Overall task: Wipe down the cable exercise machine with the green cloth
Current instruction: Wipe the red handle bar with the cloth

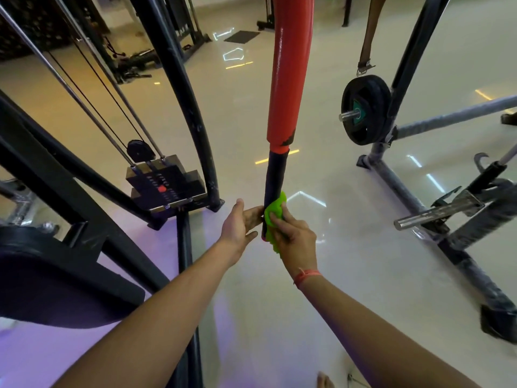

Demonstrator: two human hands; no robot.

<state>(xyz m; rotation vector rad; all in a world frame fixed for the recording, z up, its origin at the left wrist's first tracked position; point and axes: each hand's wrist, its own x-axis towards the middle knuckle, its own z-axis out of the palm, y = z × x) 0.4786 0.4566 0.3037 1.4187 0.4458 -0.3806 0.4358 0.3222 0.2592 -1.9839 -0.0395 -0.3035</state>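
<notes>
A bar of the cable machine hangs down the middle of the view, red [288,79] above and black [275,177] at its lower end. My right hand [293,236] holds the bright green cloth [275,217] bunched against the right side of the black end. My left hand [240,222] rests its fingers on the left side of the same end, thumb up. The bar's tip is hidden between cloth and hands.
The weight stack [165,186] with cables and guide rods stands at left inside a black curved frame [181,93]. A dark padded seat [56,289] is at lower left. A rack with a weight plate [365,110] and steel pegs stands at right. Glossy floor lies below.
</notes>
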